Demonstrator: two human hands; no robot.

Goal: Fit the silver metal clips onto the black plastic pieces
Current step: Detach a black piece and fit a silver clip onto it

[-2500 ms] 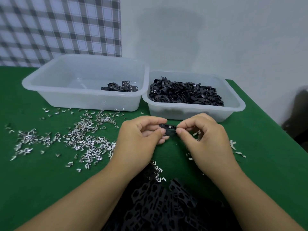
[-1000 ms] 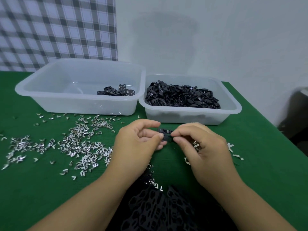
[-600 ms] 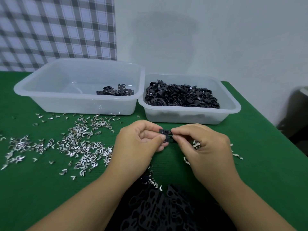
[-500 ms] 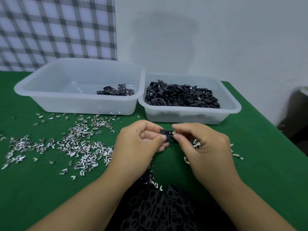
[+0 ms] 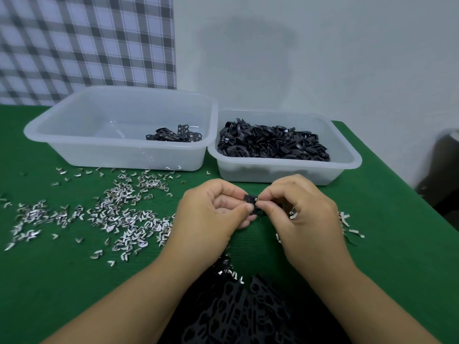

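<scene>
Green table (image 5: 372, 244) carrying two tubs at twelve o'clock, loose silver clips (image 5: 119, 214) at nine; at centre, left hand (image 5: 211, 217) and right hand (image 5: 303, 214) both pinch one small, light, stiff black piece (image 5: 251, 202), best gripped by its edges.

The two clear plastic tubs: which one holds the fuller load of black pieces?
The right tub, heaped nearly wall to wall with black pieces. The left tub holds only a small cluster near its right wall.
</scene>
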